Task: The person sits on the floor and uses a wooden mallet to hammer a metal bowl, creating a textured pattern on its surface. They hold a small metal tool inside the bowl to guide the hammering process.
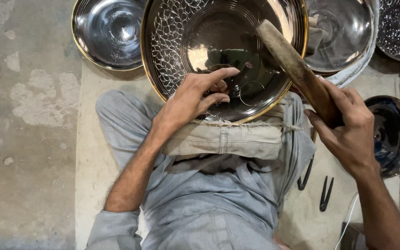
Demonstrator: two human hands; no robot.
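Polished metal fills the middle of the view — a large gold-rimmed bowl [186,41] tilted on a folded cloth pad [228,139] across the person's lap, its left inner wall covered in a scale-like hammered pattern. Left hand [195,95] rests inside the bowl, its grip pinched around a short dark punch [239,76] set against the metal. Right hand [348,125] has its grip clenched on a wooden mallet handle [297,69], angled up over the bowl's right rim. More shiny bowls [109,32] lie on the floor — two dark pointed tools [325,192] beside the right knee.
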